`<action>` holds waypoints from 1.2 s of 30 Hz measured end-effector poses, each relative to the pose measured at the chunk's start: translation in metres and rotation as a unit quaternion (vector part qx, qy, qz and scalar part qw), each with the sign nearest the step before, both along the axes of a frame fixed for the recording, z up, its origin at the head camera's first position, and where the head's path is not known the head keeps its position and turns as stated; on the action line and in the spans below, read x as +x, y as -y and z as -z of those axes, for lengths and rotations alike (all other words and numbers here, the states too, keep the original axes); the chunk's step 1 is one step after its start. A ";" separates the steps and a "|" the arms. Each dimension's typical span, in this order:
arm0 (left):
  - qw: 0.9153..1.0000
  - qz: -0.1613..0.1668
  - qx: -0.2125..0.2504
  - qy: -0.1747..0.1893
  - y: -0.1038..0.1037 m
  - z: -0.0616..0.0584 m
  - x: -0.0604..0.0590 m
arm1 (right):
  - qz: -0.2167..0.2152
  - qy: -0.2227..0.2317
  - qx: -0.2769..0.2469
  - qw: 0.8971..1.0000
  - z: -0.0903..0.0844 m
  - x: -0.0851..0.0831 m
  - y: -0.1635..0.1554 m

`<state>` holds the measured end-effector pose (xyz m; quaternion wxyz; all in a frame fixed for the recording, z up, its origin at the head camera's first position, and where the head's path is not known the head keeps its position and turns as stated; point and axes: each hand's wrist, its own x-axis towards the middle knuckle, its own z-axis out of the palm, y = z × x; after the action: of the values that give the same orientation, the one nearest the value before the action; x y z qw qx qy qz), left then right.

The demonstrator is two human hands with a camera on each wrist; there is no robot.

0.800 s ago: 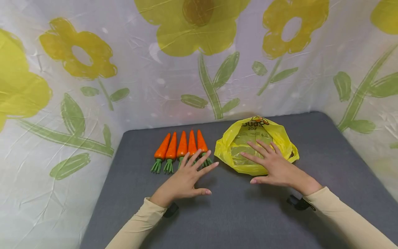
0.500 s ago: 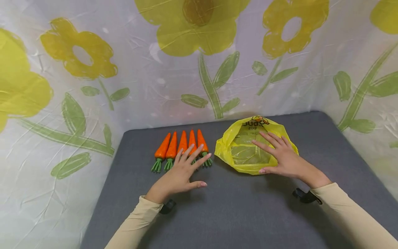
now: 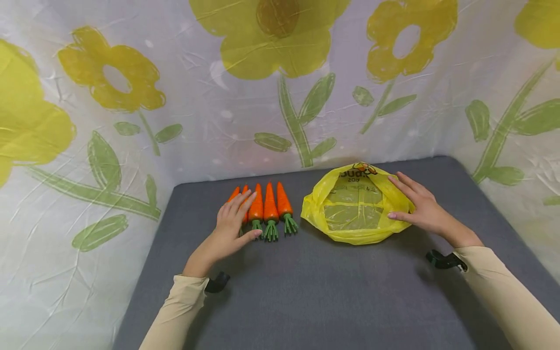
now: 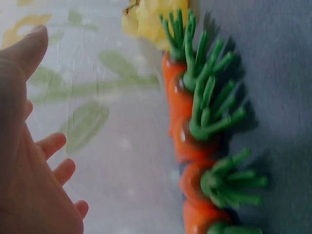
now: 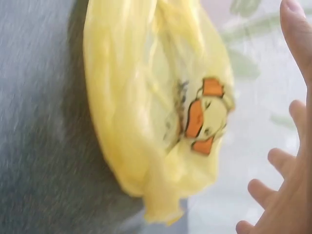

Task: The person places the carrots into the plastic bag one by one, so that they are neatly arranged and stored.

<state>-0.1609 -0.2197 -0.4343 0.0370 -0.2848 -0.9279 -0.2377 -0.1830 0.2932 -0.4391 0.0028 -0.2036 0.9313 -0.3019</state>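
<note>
Carrots (image 3: 256, 206) are laid in a row of five on the counter (image 3: 306, 291), with their green tops (image 3: 290, 224) toward the near side, beneath and beside the left hand (image 3: 225, 232). Its fingers are extended and held slightly apart, with the thumb spread well away; nothing is gripped. The two leftmost carrots are partly covered by this hand in the head view, but separation is shown in the left wrist view. The right hand (image 3: 426, 209) is held at the right side of the yellow bag (image 3: 345, 236); its fingers and thumb are likewise apart, and nothing is clamped. The bag's right rim is overlapped by the thumb in the head view, yet a gap is shown in the right wrist view.

The bag is set just to the right of the carrots, with its mouth spread upward and a cartoon print (image 3: 365, 168) at the far rim. Further out, a flower-printed sheet (image 3: 201, 116) is hung behind the counter.

Possible faults, by judgement:
- Neighbouring carrots may be rolled out of line, since little space is left between them for a thumb.
- Green tops may be bent if they are swept by a low left hand.
- The bag's mouth may be collapsed if its thin rim is pushed inward by the right thumb.
- The bag may be slid along the counter, as little weight appears to be held in it.
</note>
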 end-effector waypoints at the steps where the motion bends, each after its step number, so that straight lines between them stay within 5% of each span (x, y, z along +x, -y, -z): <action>1: 1.000 -0.007 0.013 0.003 0.004 0.000 -0.002 | 0.006 0.008 0.000 1.000 0.002 -0.002 -0.003; 15: 0.981 -0.104 0.141 0.082 0.054 0.013 -0.014 | 0.052 0.118 0.017 0.992 0.039 -0.010 -0.035; 36: 0.956 -0.164 0.189 0.152 0.093 0.052 -0.022 | 0.047 0.106 0.040 0.992 0.069 -0.006 -0.045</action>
<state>-0.1829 -0.3132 -0.4859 -0.0128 -0.0766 -0.8947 -0.4398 -0.1890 0.3386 -0.5080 0.0955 -0.1258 0.9457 -0.2840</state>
